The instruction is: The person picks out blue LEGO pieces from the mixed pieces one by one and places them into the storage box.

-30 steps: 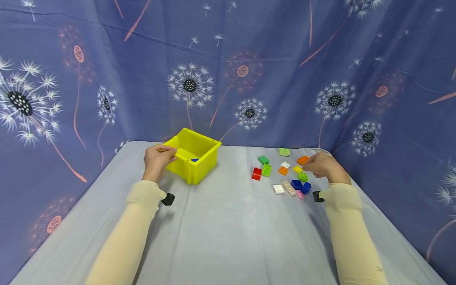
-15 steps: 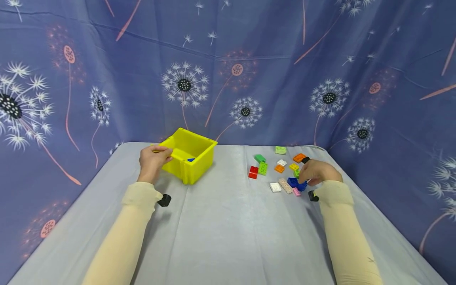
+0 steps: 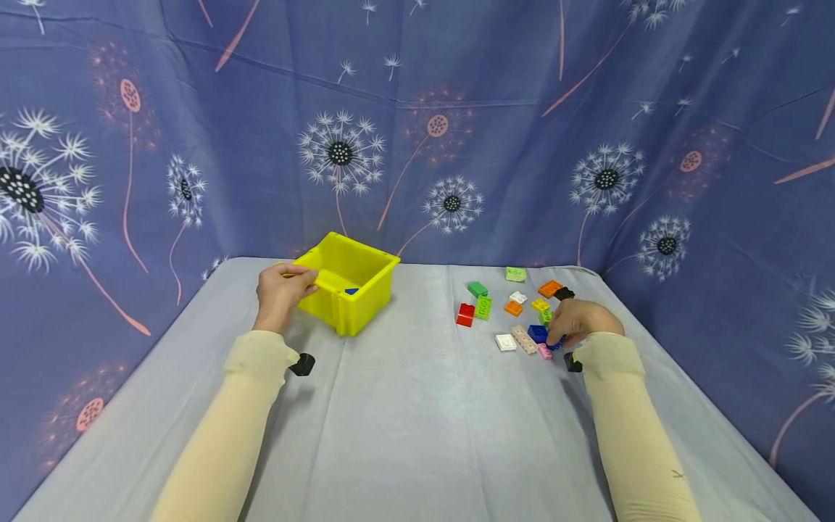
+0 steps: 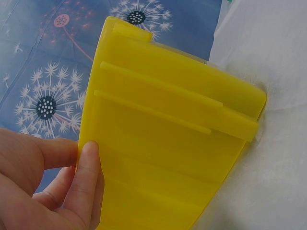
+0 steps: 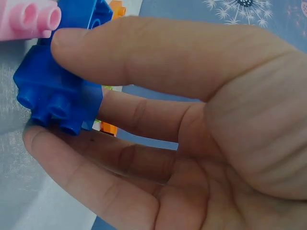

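In the head view, my left hand (image 3: 282,296) pinches the near left rim of a yellow plastic bin (image 3: 352,312). The left wrist view shows the thumb and fingers on either side of the bin wall (image 4: 158,158). A blue piece (image 3: 352,291) shows inside the bin. At the right, my right hand (image 3: 583,320) holds a blue building block (image 5: 55,76); its thumb lies on one side and fingers reach around the other. Another blue block (image 3: 538,333) sits right beside it, and a pink block (image 3: 544,351) lies close by.
Several loose blocks lie around the right hand: red (image 3: 465,315), dark green (image 3: 478,288), white (image 3: 505,342), beige (image 3: 524,339), orange (image 3: 513,308), yellow (image 3: 540,305) and black (image 3: 564,293). A pale green block (image 3: 515,274) lies near the back edge. A dandelion-print curtain (image 3: 391,145) hangs behind the table.
My right hand has moved nearer and slightly left, from beside the yellow block down to the blue blocks, uncovering the black block. The left hand keeps its hold on the bin; the head view shifted slightly.
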`<action>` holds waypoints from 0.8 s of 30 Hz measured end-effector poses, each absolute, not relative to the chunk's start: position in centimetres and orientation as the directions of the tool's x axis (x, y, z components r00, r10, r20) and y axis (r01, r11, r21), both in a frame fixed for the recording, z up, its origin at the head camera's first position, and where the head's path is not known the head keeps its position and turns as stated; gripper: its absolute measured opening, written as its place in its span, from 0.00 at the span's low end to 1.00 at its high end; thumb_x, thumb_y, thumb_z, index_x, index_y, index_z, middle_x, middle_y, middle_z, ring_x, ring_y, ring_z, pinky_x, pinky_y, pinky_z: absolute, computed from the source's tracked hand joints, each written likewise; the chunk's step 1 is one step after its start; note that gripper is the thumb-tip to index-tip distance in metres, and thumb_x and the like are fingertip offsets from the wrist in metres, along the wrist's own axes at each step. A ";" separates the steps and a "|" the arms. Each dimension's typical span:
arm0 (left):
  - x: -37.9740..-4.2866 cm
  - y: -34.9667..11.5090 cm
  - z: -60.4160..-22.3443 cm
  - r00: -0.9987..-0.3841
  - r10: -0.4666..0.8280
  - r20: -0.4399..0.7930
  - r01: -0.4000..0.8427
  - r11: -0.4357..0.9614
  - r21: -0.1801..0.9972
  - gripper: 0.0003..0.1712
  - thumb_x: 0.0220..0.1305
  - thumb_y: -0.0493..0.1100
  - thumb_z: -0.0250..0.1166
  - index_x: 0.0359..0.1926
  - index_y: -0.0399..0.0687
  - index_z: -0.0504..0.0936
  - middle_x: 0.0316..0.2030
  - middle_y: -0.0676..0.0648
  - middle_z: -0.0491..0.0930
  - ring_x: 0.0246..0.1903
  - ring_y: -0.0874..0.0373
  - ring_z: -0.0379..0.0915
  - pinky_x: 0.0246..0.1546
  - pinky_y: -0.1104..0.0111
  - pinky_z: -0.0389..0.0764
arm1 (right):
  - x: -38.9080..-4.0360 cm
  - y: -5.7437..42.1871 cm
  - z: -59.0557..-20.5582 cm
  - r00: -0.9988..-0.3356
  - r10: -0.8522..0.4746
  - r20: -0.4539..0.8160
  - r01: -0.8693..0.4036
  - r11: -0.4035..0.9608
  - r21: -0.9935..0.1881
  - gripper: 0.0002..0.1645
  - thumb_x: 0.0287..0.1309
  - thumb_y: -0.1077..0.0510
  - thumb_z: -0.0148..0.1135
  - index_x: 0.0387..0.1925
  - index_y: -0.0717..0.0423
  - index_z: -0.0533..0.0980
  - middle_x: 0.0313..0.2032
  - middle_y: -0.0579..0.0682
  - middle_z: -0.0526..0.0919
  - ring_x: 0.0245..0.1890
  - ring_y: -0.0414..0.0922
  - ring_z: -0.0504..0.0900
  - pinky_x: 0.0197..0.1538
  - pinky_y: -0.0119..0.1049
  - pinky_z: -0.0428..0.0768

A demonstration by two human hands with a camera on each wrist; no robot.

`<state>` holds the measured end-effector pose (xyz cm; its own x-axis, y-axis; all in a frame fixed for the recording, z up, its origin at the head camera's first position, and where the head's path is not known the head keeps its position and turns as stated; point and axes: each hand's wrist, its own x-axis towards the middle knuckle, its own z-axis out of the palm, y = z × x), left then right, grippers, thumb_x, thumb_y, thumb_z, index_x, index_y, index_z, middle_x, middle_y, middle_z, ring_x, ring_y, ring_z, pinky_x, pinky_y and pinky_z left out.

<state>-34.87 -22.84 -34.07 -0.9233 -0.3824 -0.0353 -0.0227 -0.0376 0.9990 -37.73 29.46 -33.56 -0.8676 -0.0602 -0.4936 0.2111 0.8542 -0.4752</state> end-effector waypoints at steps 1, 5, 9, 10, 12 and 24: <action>-34.9 -22.8 -34.0 -0.923 -0.383 -0.036 -0.023 -0.039 0.999 0.21 0.52 0.42 0.73 0.45 0.38 0.78 0.40 0.43 0.75 0.30 0.58 0.80 0.46 0.63 0.82 | -37.7 29.4 -33.6 -0.869 -0.060 -0.491 0.208 0.857 -0.471 0.24 0.46 0.63 0.71 0.46 0.69 0.77 0.45 0.59 0.78 0.43 0.51 0.78 0.47 0.46 0.83; -34.8 -22.9 -34.0 -0.920 -0.390 -0.039 -0.027 -0.036 0.999 0.20 0.52 0.42 0.73 0.44 0.38 0.78 0.40 0.43 0.74 0.30 0.58 0.80 0.47 0.61 0.81 | -37.8 29.4 -33.5 -0.876 -0.056 -0.479 0.192 0.871 -0.453 0.19 0.46 0.63 0.70 0.42 0.68 0.79 0.41 0.57 0.79 0.40 0.50 0.78 0.46 0.44 0.83; -34.9 -22.9 -34.1 -0.920 -0.390 -0.035 -0.024 -0.032 0.999 0.19 0.53 0.41 0.72 0.44 0.38 0.78 0.40 0.43 0.75 0.29 0.59 0.80 0.46 0.62 0.82 | -37.8 29.4 -33.4 -0.879 -0.039 -0.475 0.196 0.879 -0.434 0.14 0.46 0.63 0.68 0.38 0.65 0.81 0.37 0.54 0.78 0.35 0.48 0.78 0.43 0.43 0.84; -34.9 -22.9 -34.1 -0.920 -0.390 -0.034 -0.025 -0.029 0.999 0.19 0.53 0.42 0.72 0.44 0.38 0.78 0.40 0.43 0.75 0.29 0.59 0.80 0.46 0.62 0.82 | -37.8 29.5 -33.4 -0.879 -0.044 -0.475 0.187 0.884 -0.429 0.14 0.46 0.62 0.68 0.37 0.65 0.80 0.36 0.54 0.78 0.34 0.48 0.77 0.43 0.42 0.84; -35.0 -22.8 -34.2 -0.920 -0.391 -0.035 -0.028 -0.025 0.999 0.19 0.53 0.42 0.72 0.43 0.39 0.78 0.40 0.43 0.75 0.29 0.58 0.80 0.46 0.62 0.82 | -37.7 29.6 -33.2 -0.880 -0.057 -0.471 0.172 0.886 -0.429 0.13 0.47 0.62 0.67 0.37 0.64 0.80 0.36 0.53 0.78 0.33 0.47 0.77 0.42 0.42 0.84; -35.0 -22.9 -34.2 -0.919 -0.392 -0.035 -0.022 -0.037 0.999 0.20 0.53 0.42 0.72 0.44 0.38 0.78 0.40 0.43 0.75 0.30 0.57 0.81 0.46 0.62 0.82 | -37.2 29.5 -30.6 -0.922 -0.142 -0.359 0.028 0.903 -0.428 0.21 0.54 0.60 0.64 0.48 0.68 0.77 0.45 0.60 0.79 0.36 0.46 0.80 0.45 0.42 0.83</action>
<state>-35.05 -22.95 -34.22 -0.9191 -0.3924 -0.0348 -0.0222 -0.0366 0.9991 -37.17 29.51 -30.65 -0.9224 -0.1418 -0.3593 0.0279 0.9033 -0.4281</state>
